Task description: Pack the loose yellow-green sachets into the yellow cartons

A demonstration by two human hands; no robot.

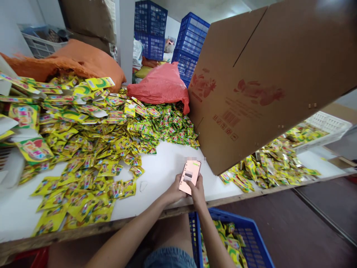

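Note:
A lit smartphone (186, 175) is held upright over the front part of the white table (158, 167). My left hand (175, 191) is wrapped round its left side and lower edge. On its right side, my right hand (197, 190) grips too, the thumb lying over the lower part of the screen. The screen has a pale pink background with a small picture on it, too small to read. To the left of my hands lie loose yellow candy packets (86, 193), heaped higher toward the back.
Flat printed boxes (35, 150) pile at the left. Green packets (173, 126) spill from a red bag (161, 85) behind. A large cardboard carton (240, 89) leans at the right, with more packets (259, 167) beside it. Below the table edge stands a blue crate (251, 230) holding packets.

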